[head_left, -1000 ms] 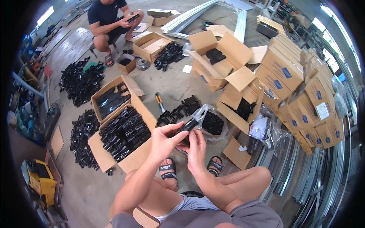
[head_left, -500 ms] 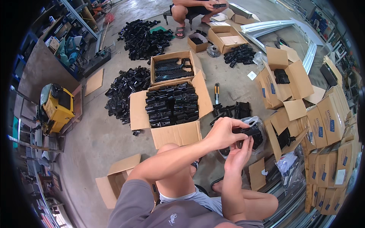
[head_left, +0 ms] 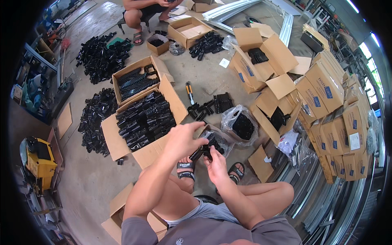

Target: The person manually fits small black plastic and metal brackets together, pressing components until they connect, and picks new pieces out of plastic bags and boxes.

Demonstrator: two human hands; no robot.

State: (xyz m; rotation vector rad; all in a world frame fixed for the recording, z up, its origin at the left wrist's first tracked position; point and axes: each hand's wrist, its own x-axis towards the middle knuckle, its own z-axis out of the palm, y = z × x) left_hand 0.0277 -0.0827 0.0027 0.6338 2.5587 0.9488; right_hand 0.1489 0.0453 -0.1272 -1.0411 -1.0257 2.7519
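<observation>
Right hand (head_left: 216, 166) pinches a black part (head_left: 198, 154), its outline hard to separate from black pieces (head_left: 216, 141) farther off. Left of it, the left hand (head_left: 183, 140) hovers, fingers spread.

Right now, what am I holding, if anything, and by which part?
Your right hand seems to hold a black part by its right end, though the exact spot is hard to tell. Your left hand is open, apparently empty.
</observation>
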